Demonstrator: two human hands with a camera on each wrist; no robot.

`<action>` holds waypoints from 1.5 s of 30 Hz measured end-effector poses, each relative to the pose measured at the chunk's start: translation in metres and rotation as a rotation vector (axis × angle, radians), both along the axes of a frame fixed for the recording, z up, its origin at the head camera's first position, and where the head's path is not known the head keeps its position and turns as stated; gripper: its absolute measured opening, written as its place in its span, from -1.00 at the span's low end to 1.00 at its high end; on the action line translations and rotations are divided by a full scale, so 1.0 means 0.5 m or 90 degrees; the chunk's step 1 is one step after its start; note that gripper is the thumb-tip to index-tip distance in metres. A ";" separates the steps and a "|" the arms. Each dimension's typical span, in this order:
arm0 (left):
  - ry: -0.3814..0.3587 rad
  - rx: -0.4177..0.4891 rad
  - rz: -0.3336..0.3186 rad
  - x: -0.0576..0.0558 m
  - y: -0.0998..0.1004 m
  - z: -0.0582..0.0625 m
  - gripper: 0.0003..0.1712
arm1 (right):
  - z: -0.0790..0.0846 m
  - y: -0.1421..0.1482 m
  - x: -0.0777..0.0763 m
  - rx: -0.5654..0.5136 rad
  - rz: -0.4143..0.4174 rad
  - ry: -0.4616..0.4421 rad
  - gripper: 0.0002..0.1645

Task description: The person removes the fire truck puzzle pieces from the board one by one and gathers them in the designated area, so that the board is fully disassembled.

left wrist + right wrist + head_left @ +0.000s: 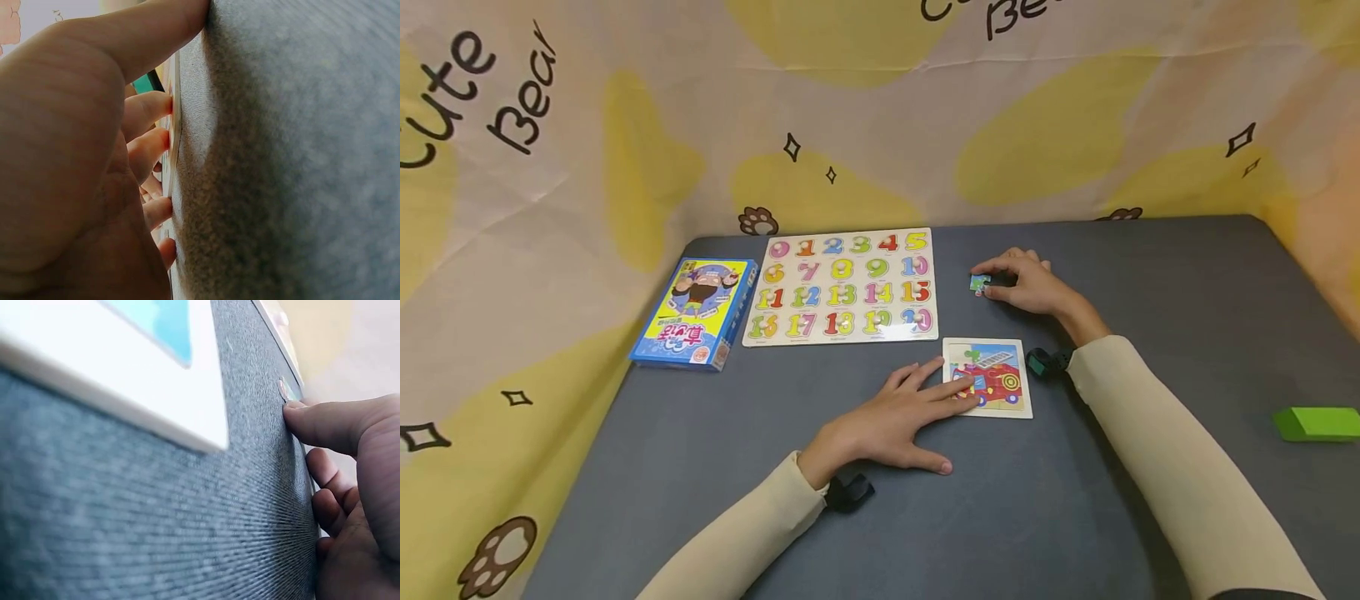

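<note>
A small puzzle board (pixel 1003 383) with a red fire truck picture lies on the dark table in front of the person. My left hand (pixel 895 417) rests on its left part, fingers spread and straight, thumb out on the table; the left wrist view shows fingertips (pixel 164 139) at the board's edge. Beyond the board, my right hand (pixel 1026 282) pinches a small blue-green jigsaw piece (pixel 979 283) between thumb and index finger, low over the table. In the right wrist view, the piece (pixel 287 389) shows past the thumb, partly hidden by it.
A number puzzle board (pixel 850 287) with colourful digits lies at the back left. Left of it is a blue and yellow box (pixel 696 312). A green block (pixel 1318 425) sits at the far right. Patterned cloth (pixel 880 117) rises behind the table.
</note>
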State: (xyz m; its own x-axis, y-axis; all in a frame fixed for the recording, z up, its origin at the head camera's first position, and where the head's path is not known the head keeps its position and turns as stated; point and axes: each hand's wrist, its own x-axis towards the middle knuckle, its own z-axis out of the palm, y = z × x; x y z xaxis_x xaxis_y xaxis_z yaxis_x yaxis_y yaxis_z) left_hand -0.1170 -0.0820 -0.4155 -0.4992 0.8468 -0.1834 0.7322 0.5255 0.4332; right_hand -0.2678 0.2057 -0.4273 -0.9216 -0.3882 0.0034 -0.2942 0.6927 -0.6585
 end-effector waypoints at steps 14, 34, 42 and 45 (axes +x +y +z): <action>-0.001 -0.003 0.007 -0.003 -0.003 -0.005 0.03 | -0.007 -0.004 -0.012 -0.036 -0.079 0.008 -0.63; -0.010 0.000 0.001 -0.001 0.002 0.000 0.02 | -0.002 -0.018 -0.056 -0.002 -0.097 0.016 -0.62; -0.009 0.002 0.002 -0.001 0.004 -0.001 0.02 | -0.001 -0.022 -0.063 0.004 -0.118 0.014 -0.59; -0.006 0.000 0.002 0.000 0.004 -0.002 0.02 | -0.002 -0.023 -0.066 -0.001 -0.124 0.009 -0.59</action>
